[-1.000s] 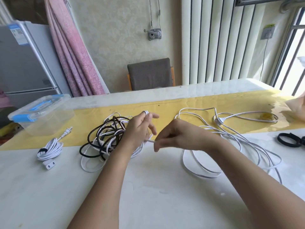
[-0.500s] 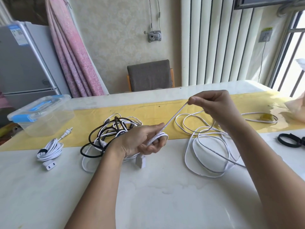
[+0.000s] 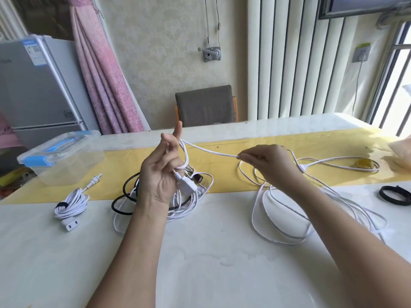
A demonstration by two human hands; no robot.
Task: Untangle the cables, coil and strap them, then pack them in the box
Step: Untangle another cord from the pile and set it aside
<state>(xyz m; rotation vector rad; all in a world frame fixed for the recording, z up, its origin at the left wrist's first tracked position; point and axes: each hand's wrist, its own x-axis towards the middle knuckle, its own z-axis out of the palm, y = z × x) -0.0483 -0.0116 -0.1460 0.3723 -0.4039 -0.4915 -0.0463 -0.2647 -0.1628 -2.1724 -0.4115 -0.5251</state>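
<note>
1. My left hand [image 3: 163,174] is raised, its fingers curled round a loop of the white cable [image 3: 213,151], whose connector [image 3: 188,186] hangs by my palm.
2. My right hand [image 3: 269,163] pinches the same cable; the rest lies in loose loops on the counter [image 3: 211,263].
3. The box [image 3: 60,156] sits at the far left.

One clear box [image 3: 60,156]; one strapped coil [image 3: 71,204]; one tangled heap [image 3: 189,207]; one loose white cable [image 3: 287,213]; one chair [image 3: 204,105].
</note>
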